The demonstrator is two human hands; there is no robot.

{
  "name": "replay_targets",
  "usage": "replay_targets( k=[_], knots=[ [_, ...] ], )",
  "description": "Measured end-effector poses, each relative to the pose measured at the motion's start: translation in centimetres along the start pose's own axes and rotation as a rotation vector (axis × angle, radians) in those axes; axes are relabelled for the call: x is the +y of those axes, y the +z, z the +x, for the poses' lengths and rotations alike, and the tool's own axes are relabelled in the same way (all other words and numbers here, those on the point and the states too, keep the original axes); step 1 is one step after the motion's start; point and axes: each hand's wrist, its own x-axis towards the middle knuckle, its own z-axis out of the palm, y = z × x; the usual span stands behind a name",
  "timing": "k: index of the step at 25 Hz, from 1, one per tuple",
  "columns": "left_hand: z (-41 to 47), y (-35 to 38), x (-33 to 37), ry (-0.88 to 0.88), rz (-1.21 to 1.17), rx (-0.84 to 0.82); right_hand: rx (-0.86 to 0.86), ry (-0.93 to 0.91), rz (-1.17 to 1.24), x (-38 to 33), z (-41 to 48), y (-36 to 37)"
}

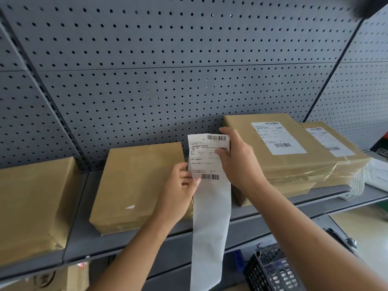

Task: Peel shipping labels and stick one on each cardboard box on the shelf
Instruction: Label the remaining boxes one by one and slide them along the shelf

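label [206, 156]: printed, on top of liner strip [210, 227]
L hand [180, 192]: pinches its lower-left edge
R hand [237, 158]: grips its upper-right edge

Place: a stockroom or shipping area.
Evidence: grey pegboard wall [168, 59], metal shelf [126, 246], labelled cardboard boxes [294, 148], black wire basket [270, 269].

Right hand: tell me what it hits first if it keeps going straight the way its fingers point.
Probably the pegboard back panel. The right hand, pinching the label, points up-left past the unlabelled box; depth is unclear.
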Motion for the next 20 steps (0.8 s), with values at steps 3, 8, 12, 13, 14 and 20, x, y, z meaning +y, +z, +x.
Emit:
replay_targets(
  k=[3, 8, 12, 13, 14, 20],
  knots=[
    [0.7, 0.0, 0.3, -0.019, 0.047, -0.020, 0.014, -0.003, -0.007, -0.4, 1.2, -0.5],
    [1.1, 0.4, 0.4, -0.042, -0.136, -0.013, 0.013, -0.021, -0.104, 0.6, 2.7, -0.1],
    [1.4, 0.8, 0.7, -0.091, -0.300, -0.017, 0.039, -0.126, -0.343, 1.9, 2.1, 0.7],
    [1.5, 0.9, 0.7, -0.101, -0.327, -0.017, 0.037, -0.159, -0.381, 2.1, 1.8, 0.8],
    [1.7, 1.0, 0.8, -0.111, -0.355, -0.016, 0.012, -0.207, -0.381, 2.2, 1.4, 0.9],
    [2.5, 1.2, 0.9, -0.163, -0.468, -0.003, -0.276, -0.445, -0.176, 3.3, -1.0, 1.2]
  ],
)
